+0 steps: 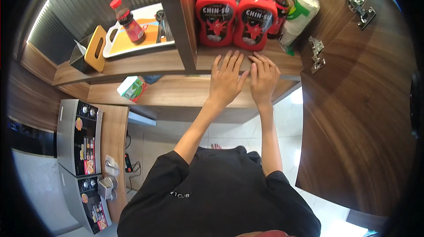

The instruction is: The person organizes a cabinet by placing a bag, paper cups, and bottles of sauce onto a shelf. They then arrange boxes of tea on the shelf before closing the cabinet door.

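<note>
Both hands rest at the front edge of a wooden cabinet shelf (289, 62), palms down. My left hand (227, 78) lies with its fingers spread, just below a large red sauce bottle (216, 13). Beside it, my right hand (264, 77) has its fingers stretched out on the shelf edge, under a second red bottle (255, 18). Neither hand holds anything. Dark sauce bottles with red caps (282, 7) and a plastic-wrapped stack of white cups (301, 13) stand to the right of the red bottles.
An open cabinet door (357, 113) with metal hinges is on the right. At left, a shelf holds a sauce bottle (130, 27), a white tray (154, 11) and an orange board (95, 49). A small carton (132, 88) lies below; two ovens (79, 137) stand at far left.
</note>
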`<state>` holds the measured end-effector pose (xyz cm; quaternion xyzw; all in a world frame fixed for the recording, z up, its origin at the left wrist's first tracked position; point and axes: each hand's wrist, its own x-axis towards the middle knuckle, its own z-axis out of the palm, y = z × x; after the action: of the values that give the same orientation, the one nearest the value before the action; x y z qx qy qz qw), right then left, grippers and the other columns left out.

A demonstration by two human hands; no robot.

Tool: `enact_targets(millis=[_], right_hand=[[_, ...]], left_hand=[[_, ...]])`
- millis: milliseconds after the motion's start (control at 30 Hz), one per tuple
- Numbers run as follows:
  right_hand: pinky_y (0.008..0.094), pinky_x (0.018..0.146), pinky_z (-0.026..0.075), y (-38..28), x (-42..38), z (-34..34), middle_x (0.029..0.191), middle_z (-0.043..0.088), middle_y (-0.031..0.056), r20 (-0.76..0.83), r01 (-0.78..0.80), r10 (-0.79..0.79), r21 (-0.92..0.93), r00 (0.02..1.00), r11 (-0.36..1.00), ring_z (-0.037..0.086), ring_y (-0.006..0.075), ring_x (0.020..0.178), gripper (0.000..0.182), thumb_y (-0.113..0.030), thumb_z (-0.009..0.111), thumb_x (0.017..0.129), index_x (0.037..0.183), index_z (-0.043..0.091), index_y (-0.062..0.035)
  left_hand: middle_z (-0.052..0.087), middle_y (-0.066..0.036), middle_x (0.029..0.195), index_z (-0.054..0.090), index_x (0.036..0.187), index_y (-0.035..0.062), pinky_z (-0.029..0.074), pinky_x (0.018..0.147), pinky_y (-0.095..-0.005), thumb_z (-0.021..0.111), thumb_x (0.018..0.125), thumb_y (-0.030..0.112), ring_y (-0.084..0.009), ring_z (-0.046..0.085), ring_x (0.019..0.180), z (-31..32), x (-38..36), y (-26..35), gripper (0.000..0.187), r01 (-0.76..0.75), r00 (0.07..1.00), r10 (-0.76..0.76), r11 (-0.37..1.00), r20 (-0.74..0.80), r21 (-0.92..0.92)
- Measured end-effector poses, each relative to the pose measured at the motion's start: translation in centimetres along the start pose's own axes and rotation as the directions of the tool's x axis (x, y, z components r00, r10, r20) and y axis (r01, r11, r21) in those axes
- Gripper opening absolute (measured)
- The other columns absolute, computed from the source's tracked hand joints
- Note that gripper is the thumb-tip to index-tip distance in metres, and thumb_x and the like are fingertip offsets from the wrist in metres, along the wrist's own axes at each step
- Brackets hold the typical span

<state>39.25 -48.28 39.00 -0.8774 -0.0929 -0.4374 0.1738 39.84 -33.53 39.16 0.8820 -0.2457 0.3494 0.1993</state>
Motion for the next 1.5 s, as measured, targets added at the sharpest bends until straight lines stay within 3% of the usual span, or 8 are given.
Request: enact_targets(millis=[333, 500, 600, 733, 900, 1167, 1300, 1500], right_hand=[[0.0356, 0.092, 0.05, 0.9, -8.3, -1.3, 0.128, 0.062, 0.0066, 0.168, -0.184, 0.121, 0.436, 0.978, 0.881, 0.059, 0.025, 0.113, 0.029, 0.008, 0.067, 0.082, 0.103, 0.074, -0.01], [0.0293, 0.083, 0.052, 3.4, -14.6, 2.4, 0.099, 0.067, 0.0104, 0.534, -0.492, 0.253, 0.371, 0.807, 0.787, 0.066, 0.0201, 0.094, 0.016, 0.001, 0.067, 0.09, 0.103, 0.071, -0.0062], [0.0317, 0.087, 0.052, 6.0, -20.8, 6.0, 0.103, 0.07, 0.0102, 0.807, -0.662, 0.128, 0.369, 0.576, 0.652, 0.068, 0.0212, 0.096, 0.023, -0.012, 0.066, 0.096, 0.118, 0.064, -0.0061], [0.0352, 0.091, 0.053, 8.8, -27.8, 8.5, 0.12, 0.071, 0.0133, 0.957, -0.425, -0.069, -0.061, -0.283, 0.903, 0.069, 0.0236, 0.104, 0.051, -0.035, 0.071, 0.096, 0.138, 0.054, -0.0127], [0.0396, 0.093, 0.054, 3.5, -29.2, 8.5, 0.124, 0.07, 0.0156, 0.976, -0.43, -0.004, -0.092, -0.216, 0.898, 0.069, 0.0289, 0.111, 0.052, -0.039, 0.07, 0.095, 0.137, 0.055, -0.0131], [0.0413, 0.094, 0.054, -11.3, -27.5, 14.1, 0.12, 0.07, 0.0171, 0.977, -0.418, -0.173, 0.106, -0.127, 0.902, 0.068, 0.0293, 0.113, 0.047, -0.034, 0.068, 0.097, 0.135, 0.055, -0.0098], [0.0403, 0.091, 0.055, -21.6, -25.7, 17.5, 0.117, 0.071, 0.0167, 0.955, -0.405, -0.277, 0.213, -0.107, 0.889, 0.07, 0.0293, 0.107, 0.043, -0.027, 0.069, 0.095, 0.131, 0.057, -0.0076], [0.0399, 0.089, 0.054, -33.0, -22.6, 21.5, 0.111, 0.069, 0.015, 0.852, -0.393, -0.517, 0.503, 0.079, 0.77, 0.068, 0.0281, 0.102, 0.037, -0.022, 0.07, 0.094, 0.125, 0.059, -0.0061]], left_hand=[[0.059, -0.014, 0.128, 0.056, 0.134, 0.0081, 0.042, 0.105, -0.0471, 0.071, 0.089, 0.019, -0.0324, 0.053, 0.124, -0.1, -10.9, -0.3, 0.049, 0.273, 0.957, -0.289, 0.904, -0.001, -0.329], [0.064, -0.018, 0.114, 0.057, 0.121, 0.0033, 0.047, 0.096, -0.0453, 0.069, 0.092, 0.028, -0.036, 0.057, 0.116, 4.5, -31.7, -6.0, 0.04, 0.687, 0.713, -0.467, 0.613, 0.524, -0.389], [0.066, -0.019, 0.116, 0.06, 0.116, 0.0023, 0.05, 0.093, -0.0498, 0.07, 0.089, 0.031, -0.0388, 0.061, 0.113, 1.9, -47.2, -8.0, 0.04, 0.829, 0.335, -0.623, 0.551, 0.707, 0.093], [0.067, -0.026, 0.117, 0.069, 0.113, -0.0008, 0.051, 0.094, -0.0493, 0.071, 0.085, 0.037, -0.0383, 0.064, 0.114, -6.6, -61.3, -6.6, 0.047, 0.848, -0.131, -0.865, 0.155, 0.484, 0.506], [0.05, -0.013, 0.135, 0.054, 0.128, -0.0008, 0.04, 0.105, -0.053, 0.074, 0.073, 0.016, -0.039, 0.046, 0.124, -14.9, -72.7, -1.0, 0.061, 0.732, -0.165, -0.983, -0.177, -0.081, 0.658], [0.056, -0.018, 0.133, 0.06, 0.124, 0.0002, 0.048, 0.098, -0.0516, 0.074, 0.078, 0.027, -0.0428, 0.051, 0.122, -16.2, -72.8, -6.8, 0.055, 0.713, -0.554, -0.831, -0.448, 0.042, 0.539], [0.069, -0.025, 0.112, 0.06, 0.12, -0.0025, 0.051, 0.094, -0.0484, 0.069, 0.083, 0.031, -0.044, 0.065, 0.109, -13.7, -77.8, -15.1, 0.051, 0.889, -0.458, -0.725, -0.359, 0.515, 0.285], [0.073, -0.02, 0.108, 0.061, 0.115, 0.001, 0.055, 0.087, -0.0428, 0.066, 0.089, 0.029, -0.0345, 0.071, 0.1, -15.7, -76.0, -21.3, 0.039, 0.958, -0.287, -0.889, -0.263, 0.358, 0.114]])
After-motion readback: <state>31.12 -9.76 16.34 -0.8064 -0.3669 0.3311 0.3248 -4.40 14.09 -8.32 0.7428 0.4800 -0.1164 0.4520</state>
